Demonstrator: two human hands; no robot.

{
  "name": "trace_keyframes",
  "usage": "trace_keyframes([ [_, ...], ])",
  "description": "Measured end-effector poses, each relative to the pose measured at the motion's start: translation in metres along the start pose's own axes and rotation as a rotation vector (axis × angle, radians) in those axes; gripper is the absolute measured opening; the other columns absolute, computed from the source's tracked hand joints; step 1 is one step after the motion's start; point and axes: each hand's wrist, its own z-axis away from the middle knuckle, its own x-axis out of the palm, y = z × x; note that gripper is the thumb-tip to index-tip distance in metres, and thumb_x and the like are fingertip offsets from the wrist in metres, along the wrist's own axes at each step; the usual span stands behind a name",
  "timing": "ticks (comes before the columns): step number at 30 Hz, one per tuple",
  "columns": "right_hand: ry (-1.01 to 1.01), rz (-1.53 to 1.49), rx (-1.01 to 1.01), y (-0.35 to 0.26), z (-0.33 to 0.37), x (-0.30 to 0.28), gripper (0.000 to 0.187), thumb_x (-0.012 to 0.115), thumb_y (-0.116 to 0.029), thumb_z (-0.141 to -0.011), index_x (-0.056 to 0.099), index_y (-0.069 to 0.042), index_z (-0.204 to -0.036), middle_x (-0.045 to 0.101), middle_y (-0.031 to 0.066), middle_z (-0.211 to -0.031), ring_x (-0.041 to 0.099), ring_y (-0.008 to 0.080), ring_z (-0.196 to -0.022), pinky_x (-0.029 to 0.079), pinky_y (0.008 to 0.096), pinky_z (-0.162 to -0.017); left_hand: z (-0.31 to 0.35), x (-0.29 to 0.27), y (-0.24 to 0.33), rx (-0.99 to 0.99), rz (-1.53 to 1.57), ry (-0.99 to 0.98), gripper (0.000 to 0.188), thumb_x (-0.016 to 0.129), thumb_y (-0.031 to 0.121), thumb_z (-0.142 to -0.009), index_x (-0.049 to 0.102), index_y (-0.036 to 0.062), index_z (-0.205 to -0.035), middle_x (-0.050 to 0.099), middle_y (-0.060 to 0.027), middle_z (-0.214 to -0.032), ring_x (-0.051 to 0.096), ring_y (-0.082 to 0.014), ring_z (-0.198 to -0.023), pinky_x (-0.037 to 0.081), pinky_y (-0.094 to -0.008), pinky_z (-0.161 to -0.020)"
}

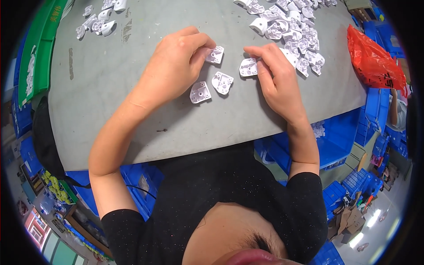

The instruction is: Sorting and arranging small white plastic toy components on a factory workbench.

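Over the grey table, my left hand (176, 59) is closed in a pinch, thumb and forefinger at the left edge of a small white plastic shell part (215, 55). My right hand (280, 79) holds another white shell part (248, 67) by its right side, between thumb and bent fingers. Both parts show their hollow side with small round posts. Between the hands, nearer to me, lie two loose white shell parts, one rounded (222, 83) and one with a slanted corner (200, 92). The fingertips of my left hand are partly hidden.
A heap of white parts (293, 33) spreads at the far right, and a smaller group (98, 24) lies far left. A red plastic bag (375, 59) hangs at the right edge. A green tray (42, 57) stands left; a blue bin (333, 141) sits below the table's front edge (194, 153).
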Motion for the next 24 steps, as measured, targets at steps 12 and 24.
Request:
trace_keyframes([
  [12,-0.03,-0.022,-0.015,-0.003,0.0,0.003,0.03,0.051,0.008,-0.087,0.065,0.0,-0.113,0.059,0.0099,-0.093,0.056,0.0197,-0.076,0.044,0.0283,-0.068,0.001,-0.003,-0.002,-0.006,0.022,-0.007,0.011,0.063,0.004,-0.087,0.07,-0.001,-0.094,0.065,-0.0151,-0.087,0.065,-0.0327,-0.077,0.052,-0.04,-0.069],
  [24,-0.091,-0.024,0.049,-0.001,-0.002,-0.002,0.03,0.051,0.004,-0.091,0.063,0.0,-0.119,0.062,0.0093,-0.103,0.06,0.0149,-0.085,0.047,0.0258,-0.075,-0.006,-0.027,0.0,-0.018,-0.056,-0.006,0.02,0.067,0.005,-0.085,0.068,0.0007,-0.105,0.066,-0.0092,-0.095,0.063,-0.0232,-0.075,0.051,-0.0338,-0.069],
])
